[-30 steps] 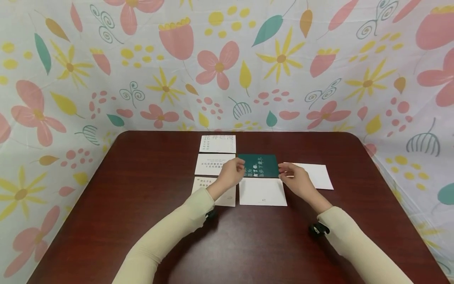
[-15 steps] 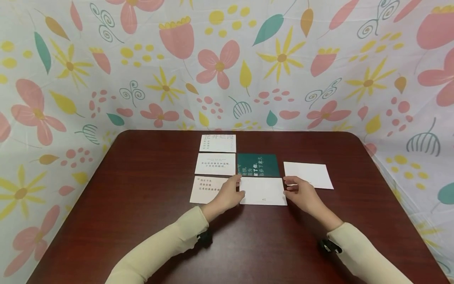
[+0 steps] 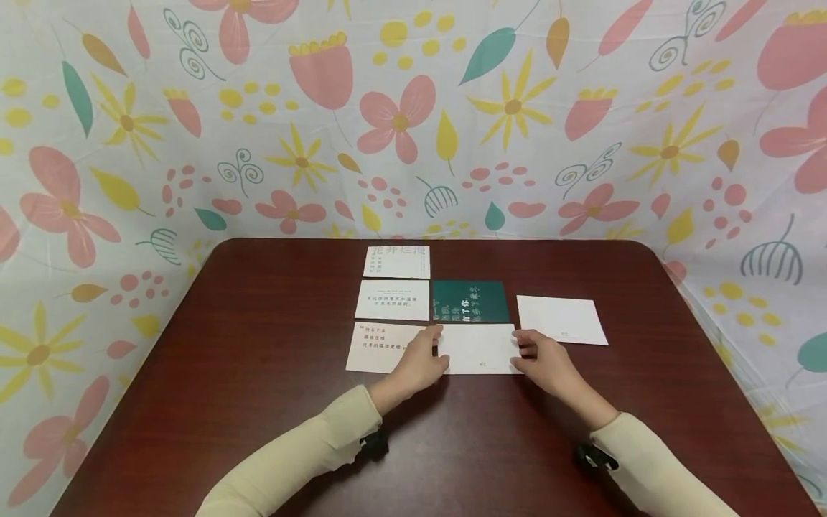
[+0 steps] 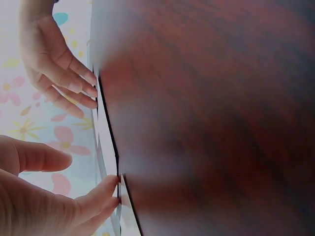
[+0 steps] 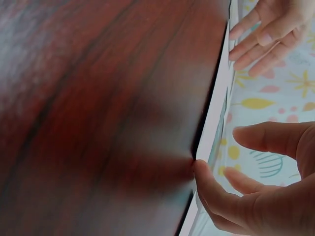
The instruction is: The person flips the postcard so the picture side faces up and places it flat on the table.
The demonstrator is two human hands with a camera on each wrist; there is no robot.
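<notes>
We have front card point(image 3: 478, 347) flat on counter point(image 3: 491, 452), left hand point(image 3: 416, 361) and right hand point(image 3: 548, 365) at its short edges, fingers point(image 4: 96, 200) wide, pinching nothing. Likely light, stiffish, slippery; best we grip edges, not corners. Green card point(image 3: 474, 299) just behind.

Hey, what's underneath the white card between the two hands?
The brown table shows along the front edge of the white card, which appears to lie flat on it. The spot directly beneath is covered, so anything there can't be seen.
</notes>
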